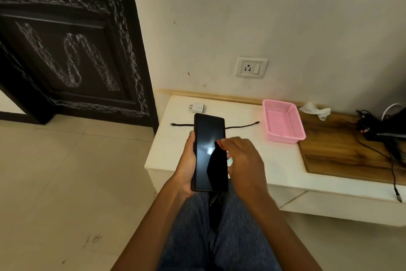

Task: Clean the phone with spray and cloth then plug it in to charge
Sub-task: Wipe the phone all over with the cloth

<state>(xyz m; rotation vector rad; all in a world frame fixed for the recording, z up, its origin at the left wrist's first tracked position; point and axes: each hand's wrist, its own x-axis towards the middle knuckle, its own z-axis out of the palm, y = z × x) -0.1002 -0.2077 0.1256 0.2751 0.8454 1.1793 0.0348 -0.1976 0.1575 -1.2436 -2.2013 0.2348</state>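
Both hands work a dark phone (207,149) above the lap.
Left hand (186,167) is wrapped around the phone's edge, screen up; right hand (241,160) pinches a black cloth (216,167) against the glass. Behind them on the white counter (274,160) lie a charger adapter (197,108) and black cable (243,126), beside a pink basket (283,121).

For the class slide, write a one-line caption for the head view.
Left hand holds the phone while right hand wipes its screen with a dark cloth; charger and cable wait.
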